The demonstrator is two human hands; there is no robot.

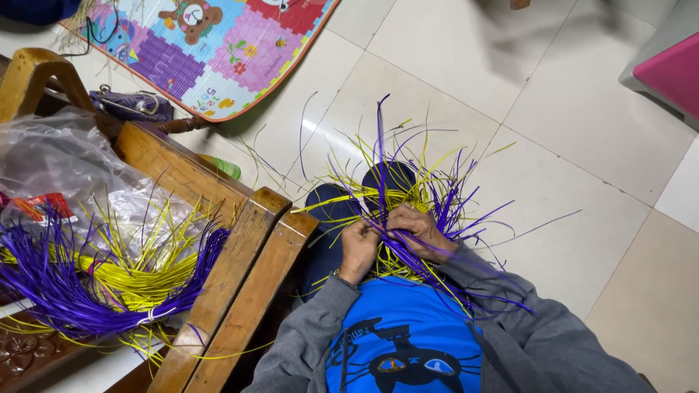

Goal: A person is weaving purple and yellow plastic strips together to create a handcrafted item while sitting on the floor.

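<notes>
Together both hands — left point(358, 249), right point(419, 231) — grip shut on woven strips point(408, 191), ends fanning outward.

I observed a tangle of purple and yellow strips point(408, 196), partly woven, strands splaying outward above both hands, held against my lap between left hand point(358, 249) and right hand point(419, 229).

Bright indoor light, soft glare on floor tiles point(437, 94), slightly blurred top-right corner
</notes>
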